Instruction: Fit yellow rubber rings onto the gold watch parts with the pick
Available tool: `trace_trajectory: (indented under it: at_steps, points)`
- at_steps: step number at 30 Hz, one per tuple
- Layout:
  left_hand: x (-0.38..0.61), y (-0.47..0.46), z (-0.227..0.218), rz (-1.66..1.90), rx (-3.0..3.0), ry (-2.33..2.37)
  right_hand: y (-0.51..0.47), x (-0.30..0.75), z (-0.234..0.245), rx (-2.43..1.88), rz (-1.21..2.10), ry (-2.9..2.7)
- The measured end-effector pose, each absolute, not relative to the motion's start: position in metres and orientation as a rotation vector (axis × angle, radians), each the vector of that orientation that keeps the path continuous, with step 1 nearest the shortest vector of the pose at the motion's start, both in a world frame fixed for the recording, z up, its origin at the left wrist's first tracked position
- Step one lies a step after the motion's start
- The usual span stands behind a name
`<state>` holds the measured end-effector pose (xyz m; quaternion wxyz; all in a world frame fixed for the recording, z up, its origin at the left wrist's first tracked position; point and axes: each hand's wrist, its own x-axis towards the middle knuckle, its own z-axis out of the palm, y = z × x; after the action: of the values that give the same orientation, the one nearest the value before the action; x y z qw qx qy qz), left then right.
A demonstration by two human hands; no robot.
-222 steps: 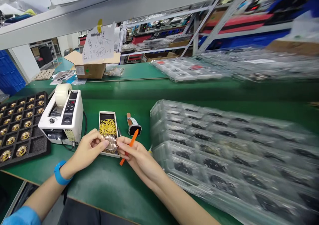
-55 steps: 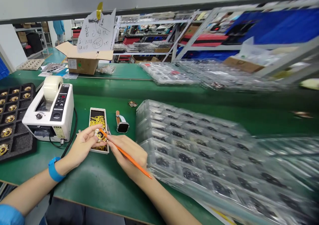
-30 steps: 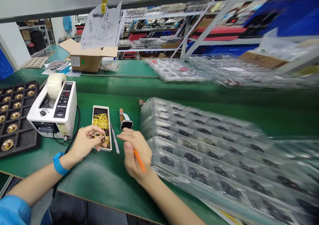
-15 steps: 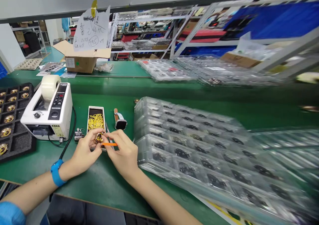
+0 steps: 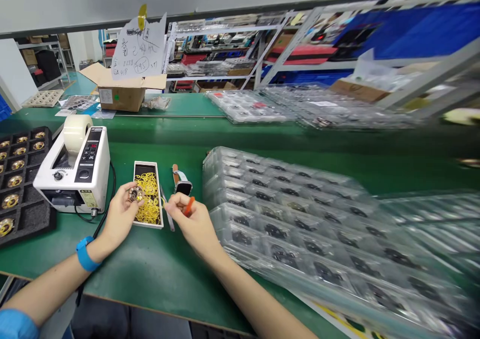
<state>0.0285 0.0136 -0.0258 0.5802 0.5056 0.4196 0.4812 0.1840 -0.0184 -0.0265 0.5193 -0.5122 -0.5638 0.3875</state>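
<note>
Metal part [image 5: 135,194] is sitting pinched in left hand [image 5: 119,215], likely unfinished; curled right hand [image 5: 195,225] is gripping orange tool [image 5: 189,206]; foam tray [image 5: 36,216] is standing part-filled.

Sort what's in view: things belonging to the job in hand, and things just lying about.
Job in hand, it seems:
round metal part, in the left hand
orange stick, in the right hand
yellow rings in the white box
tweezers, perhaps

Lying about, apparently:
watch beyond the right hand
cardboard box at the back
</note>
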Motion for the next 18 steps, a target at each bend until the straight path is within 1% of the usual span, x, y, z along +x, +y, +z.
trace_trajectory:
  at_steps: [3,6,12,15,18]
  points:
    - [0.025,0.014,-0.019,1.241,1.172,0.972,-0.014,0.183,-0.037,-1.319,0.943,-1.407]
    - [0.023,0.013,-0.016,1.289,1.246,0.974,-0.011,0.183,-0.046,-1.347,0.876,-1.487]
    - [0.019,0.022,-0.021,1.208,1.338,0.995,-0.013,0.18,-0.046,-1.271,0.435,-1.78]
    - [0.017,0.028,-0.02,1.195,1.326,1.006,-0.018,0.175,-0.04,-1.228,0.284,-1.893]
    - [0.014,0.031,-0.017,1.197,1.28,1.026,-0.024,0.181,-0.031,-1.145,-0.064,-2.058]
